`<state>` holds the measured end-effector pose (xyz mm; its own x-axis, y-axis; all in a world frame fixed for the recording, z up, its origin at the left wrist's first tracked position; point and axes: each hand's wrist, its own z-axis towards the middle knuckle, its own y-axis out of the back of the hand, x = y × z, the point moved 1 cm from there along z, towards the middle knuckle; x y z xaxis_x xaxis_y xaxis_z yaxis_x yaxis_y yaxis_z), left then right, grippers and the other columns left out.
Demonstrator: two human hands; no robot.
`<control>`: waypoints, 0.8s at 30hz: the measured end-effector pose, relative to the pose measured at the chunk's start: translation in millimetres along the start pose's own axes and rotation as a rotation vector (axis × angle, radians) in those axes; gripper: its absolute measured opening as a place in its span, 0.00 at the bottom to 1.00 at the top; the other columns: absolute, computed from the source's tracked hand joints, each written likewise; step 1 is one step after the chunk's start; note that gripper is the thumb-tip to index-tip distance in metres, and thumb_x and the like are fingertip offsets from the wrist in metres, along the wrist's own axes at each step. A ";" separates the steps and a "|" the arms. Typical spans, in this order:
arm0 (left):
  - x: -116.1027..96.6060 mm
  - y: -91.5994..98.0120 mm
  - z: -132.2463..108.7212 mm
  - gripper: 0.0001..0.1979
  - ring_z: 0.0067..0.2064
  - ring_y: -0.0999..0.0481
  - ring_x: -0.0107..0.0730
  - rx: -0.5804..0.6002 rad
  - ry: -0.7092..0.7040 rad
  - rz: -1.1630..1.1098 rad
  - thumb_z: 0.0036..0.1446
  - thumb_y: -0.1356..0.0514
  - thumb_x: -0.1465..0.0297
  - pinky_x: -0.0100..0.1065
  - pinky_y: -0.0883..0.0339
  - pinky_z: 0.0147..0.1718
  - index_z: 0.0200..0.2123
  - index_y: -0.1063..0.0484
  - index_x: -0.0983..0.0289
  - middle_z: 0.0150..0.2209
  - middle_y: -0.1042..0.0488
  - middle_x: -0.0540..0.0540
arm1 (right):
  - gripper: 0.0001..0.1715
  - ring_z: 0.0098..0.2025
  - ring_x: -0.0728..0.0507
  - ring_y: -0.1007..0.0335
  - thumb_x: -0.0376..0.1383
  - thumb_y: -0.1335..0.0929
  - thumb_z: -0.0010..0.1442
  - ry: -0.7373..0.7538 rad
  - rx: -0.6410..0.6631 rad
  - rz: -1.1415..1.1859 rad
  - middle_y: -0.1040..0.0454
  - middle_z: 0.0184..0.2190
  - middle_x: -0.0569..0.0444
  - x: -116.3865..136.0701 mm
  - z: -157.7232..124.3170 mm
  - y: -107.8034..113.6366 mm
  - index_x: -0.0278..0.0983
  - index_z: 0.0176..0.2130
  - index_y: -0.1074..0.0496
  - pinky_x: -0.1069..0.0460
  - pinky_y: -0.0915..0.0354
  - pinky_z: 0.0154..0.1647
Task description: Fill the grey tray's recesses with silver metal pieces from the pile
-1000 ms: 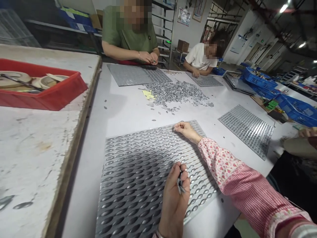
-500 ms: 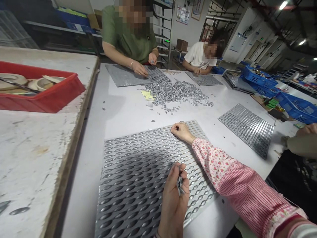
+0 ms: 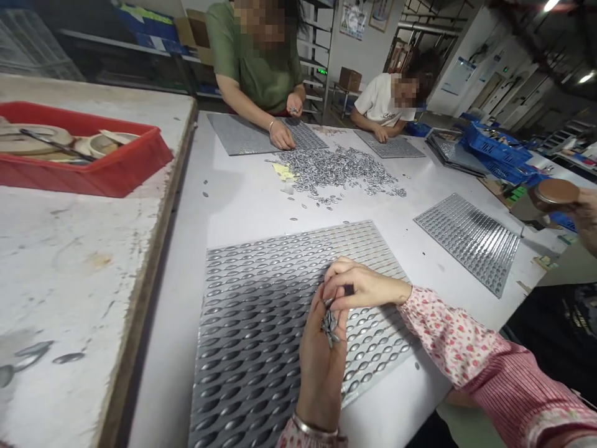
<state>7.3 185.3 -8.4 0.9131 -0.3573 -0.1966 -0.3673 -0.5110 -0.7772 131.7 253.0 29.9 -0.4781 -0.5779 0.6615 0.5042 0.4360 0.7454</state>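
My left hand [image 3: 321,354] is cupped palm-up above the patterned sheet, its fingers curled round several small silvery oval pieces [image 3: 330,325]. Over that palm, my right hand [image 3: 359,286] bends its fingers down in a pinch, with the fingertips at one of the oval pieces. Beneath both hands lies a large grey sheet [image 3: 252,330] covered in rows of raised oval shapes. The rows at its left and near side look filled with dark glossy ovals; those towards the far right corner look paler and flatter.
Beyond the sheet, a pile of loose oval pieces [image 3: 340,171] is spread by a yellow slip [image 3: 284,172]. Another sheet [image 3: 471,239] lies at right. Two co-workers sit across the table; a hand holds a brown-topped round container [image 3: 557,193] at right. A red tray [image 3: 135,158] stands left.
My right hand has come back from the far edge of the sheet to my left palm. My left hand has opened slightly, showing more pieces. A container has appeared at right.
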 end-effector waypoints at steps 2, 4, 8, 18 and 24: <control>0.2 -2.7 0.4 0.14 0.55 0.28 0.34 -0.007 -0.012 -0.001 0.60 0.45 0.79 0.29 0.30 0.50 0.45 0.24 0.64 0.52 0.24 0.58 | 0.08 0.46 0.44 0.35 0.38 0.30 0.59 0.015 0.026 -0.073 0.27 0.40 0.49 6.1 -0.1 -1.6 0.36 0.37 0.23 0.48 0.39 0.51; -0.3 -6.0 -1.0 0.16 0.54 0.27 0.34 -0.017 -0.021 -0.012 0.60 0.47 0.80 0.30 0.30 0.49 0.47 0.25 0.65 0.51 0.23 0.59 | 0.08 0.45 0.44 0.34 0.38 0.31 0.61 0.010 -0.010 -0.046 0.26 0.38 0.49 4.7 0.3 -4.2 0.35 0.35 0.23 0.48 0.38 0.50; -1.5 -6.1 -5.1 0.16 0.47 0.22 0.34 -0.093 -0.014 -0.033 0.62 0.50 0.81 0.29 0.26 0.44 0.46 0.26 0.69 0.45 0.22 0.63 | 0.13 0.38 0.47 0.31 0.42 0.31 0.60 -0.174 -0.225 0.277 0.25 0.34 0.51 -23.4 4.2 -7.3 0.34 0.37 0.24 0.50 0.35 0.44; -4.5 -0.4 -4.8 0.15 0.34 0.22 0.29 -0.113 0.181 -0.225 0.63 0.52 0.80 0.27 0.25 0.31 0.40 0.26 0.68 0.32 0.24 0.58 | 0.08 0.38 0.47 0.31 0.31 0.35 0.61 -0.469 -0.401 -0.163 0.24 0.35 0.52 -115.9 65.4 13.6 0.35 0.37 0.25 0.52 0.37 0.45; -8.3 -1.2 -10.6 0.17 0.33 0.22 0.24 -0.099 0.227 -0.238 0.64 0.54 0.81 0.22 0.26 0.30 0.49 0.29 0.69 0.37 0.23 0.60 | 0.10 0.45 0.41 0.37 0.25 0.36 0.59 -0.420 -0.169 -0.571 0.28 0.36 0.45 -109.4 70.8 24.2 0.34 0.34 0.25 0.50 0.41 0.48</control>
<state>-1.7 180.6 0.5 0.9165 -0.3783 0.1301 -0.1744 -0.6703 -0.7213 145.3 375.6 -18.6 -0.9183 -0.3553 0.1746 0.1818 0.0134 0.9832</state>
